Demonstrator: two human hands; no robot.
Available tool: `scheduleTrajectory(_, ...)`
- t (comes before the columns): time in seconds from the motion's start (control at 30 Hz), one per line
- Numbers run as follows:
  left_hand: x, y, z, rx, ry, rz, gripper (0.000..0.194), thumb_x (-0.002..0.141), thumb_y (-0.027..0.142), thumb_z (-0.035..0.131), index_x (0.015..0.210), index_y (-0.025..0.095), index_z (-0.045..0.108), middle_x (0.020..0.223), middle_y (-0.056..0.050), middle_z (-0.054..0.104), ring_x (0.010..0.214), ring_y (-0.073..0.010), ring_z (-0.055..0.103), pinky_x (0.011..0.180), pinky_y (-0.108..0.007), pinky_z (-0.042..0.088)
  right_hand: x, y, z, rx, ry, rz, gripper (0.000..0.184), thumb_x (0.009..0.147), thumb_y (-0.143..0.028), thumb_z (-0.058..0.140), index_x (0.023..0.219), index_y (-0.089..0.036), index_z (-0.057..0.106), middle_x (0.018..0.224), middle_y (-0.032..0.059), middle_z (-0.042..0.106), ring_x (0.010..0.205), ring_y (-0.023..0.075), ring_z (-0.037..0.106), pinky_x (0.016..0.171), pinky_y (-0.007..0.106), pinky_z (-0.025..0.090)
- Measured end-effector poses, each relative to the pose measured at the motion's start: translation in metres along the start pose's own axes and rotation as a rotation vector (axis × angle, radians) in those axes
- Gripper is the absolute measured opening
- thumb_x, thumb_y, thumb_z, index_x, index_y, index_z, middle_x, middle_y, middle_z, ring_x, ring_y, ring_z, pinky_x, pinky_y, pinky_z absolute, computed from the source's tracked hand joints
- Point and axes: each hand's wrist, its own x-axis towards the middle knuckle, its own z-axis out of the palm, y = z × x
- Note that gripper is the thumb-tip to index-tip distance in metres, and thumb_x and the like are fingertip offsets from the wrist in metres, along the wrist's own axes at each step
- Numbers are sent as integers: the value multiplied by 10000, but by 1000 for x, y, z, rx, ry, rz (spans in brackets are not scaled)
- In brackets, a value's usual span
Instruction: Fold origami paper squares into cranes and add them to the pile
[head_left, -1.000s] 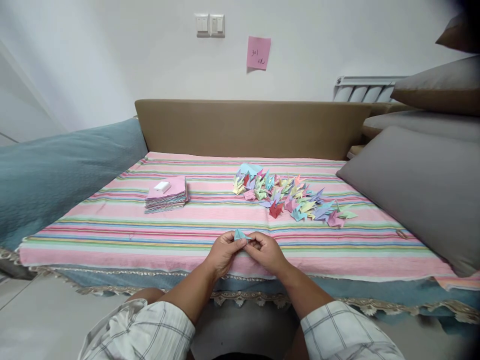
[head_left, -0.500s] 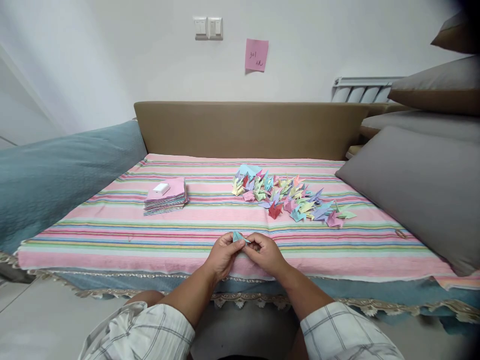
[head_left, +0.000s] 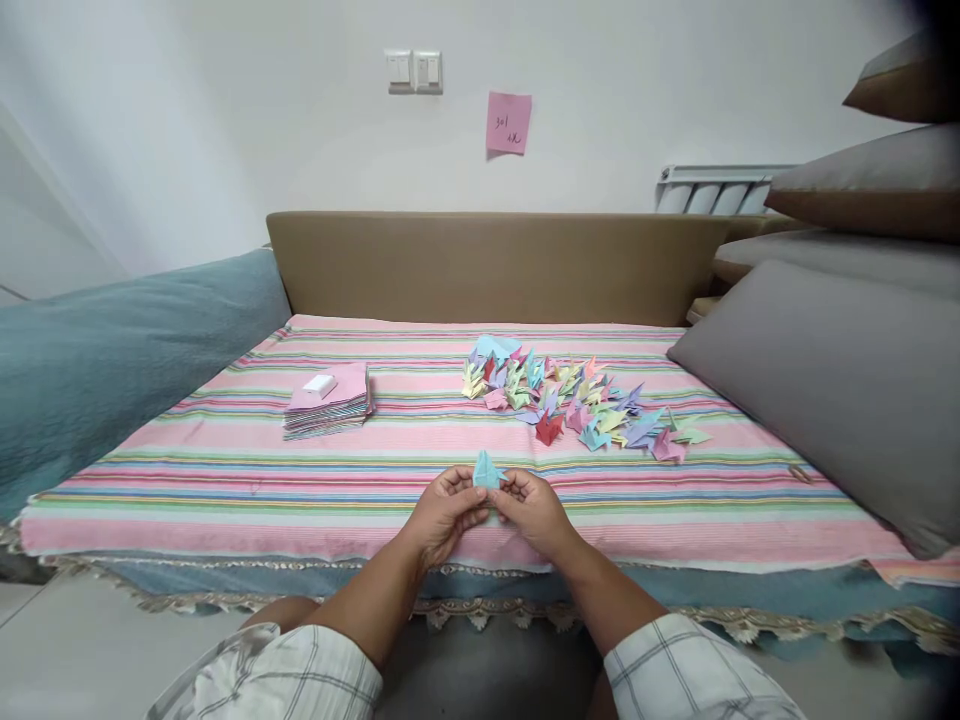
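Observation:
A small light-blue piece of folded paper (head_left: 487,472) is held upright between my two hands, above the front part of the striped cloth. My left hand (head_left: 448,512) pinches its lower left side, thumb in front. On its other side my right hand (head_left: 534,510) grips the lower right edge between thumb and fingers. The paper comes to a point at the top; its lower part is hidden behind my thumbs. Beyond my hands, slightly to the right, lies a spread of many-coloured paper cranes (head_left: 577,405), with a red crane (head_left: 549,428) among the closest.
A stack of coloured paper sheets (head_left: 328,418) with a small white block (head_left: 320,385) on top sits at left. Grey cushions (head_left: 817,400) pile up at right. The striped cloth (head_left: 225,470) covers the seat; a brown backrest (head_left: 487,265) stands behind.
The folded paper has been turned in my fingers, so a broader, pointed face now shows. Both hands stay close together on it. The whole view has shifted slightly.

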Motion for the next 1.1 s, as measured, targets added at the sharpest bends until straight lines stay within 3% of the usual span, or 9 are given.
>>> scheduleTrajectory(0.2, 3, -4, -1, 13, 48, 71, 380, 482, 236, 841, 720, 126, 565, 611, 33, 590, 539, -64, 569, 537, -173, 512, 1, 0, -2, 27, 41, -5, 307, 635, -440, 690, 676, -184, 526, 543, -53, 508, 463, 85, 449, 459, 217, 380)
scheduleTrajectory(0.43, 7, -8, -1, 92, 102, 233, 393, 526, 271, 814, 607, 141, 452, 599, 64, 540, 532, -46, 517, 477, -148, 463, -2, 0, 1, -219, 138, -216, 217, 712, -390, 642, 733, -180, 590, 621, -17, 559, 543, 106, 486, 513, 222, 403)
scheduleTrajectory(0.6, 6, -9, 0, 69, 63, 190, 317, 524, 282, 815, 651, 129, 568, 590, 38, 593, 553, -57, 547, 575, -178, 480, -2, 1, -1, -296, 152, -316, 176, 721, -355, 659, 764, -188, 625, 745, 20, 587, 650, 131, 538, 589, 236, 447)
scheduleTrajectory(0.7, 5, -8, 1, 61, 51, 177, 310, 521, 293, 815, 728, 132, 650, 674, 1, 657, 615, -86, 583, 623, -201, 478, -2, 3, -6, -256, 73, -343, 269, 708, -430, 668, 834, -195, 638, 807, 40, 589, 715, 155, 563, 626, 255, 470)
scheduleTrajectory(0.83, 4, -7, -1, 119, 43, 194, 291, 556, 346, 788, 740, 140, 696, 686, -14, 670, 633, -108, 578, 640, -225, 459, -3, 3, -11, -208, 8, -343, 418, 826, -559, 445, 887, -192, 636, 900, 68, 594, 704, 156, 572, 640, 278, 475)
scheduleTrajectory(0.93, 4, -6, -4, 226, 6, 266, 258, 588, 363, 763, 699, 139, 701, 613, -5, 632, 592, -105, 538, 630, -238, 436, -3, 0, -11, -229, 39, -315, 382, 844, -519, 441, 776, -181, 606, 785, 43, 581, 643, 140, 534, 630, 271, 449)
scheduleTrajectory(1.1, 4, -6, -4, 334, 20, 375, 215, 528, 318, 789, 611, 156, 676, 713, -24, 630, 721, -150, 562, 720, -276, 438, -3, -2, -9, -242, 48, -301, 305, 783, -467, 559, 673, -183, 544, 648, -7, 499, 606, 126, 468, 580, 244, 396)
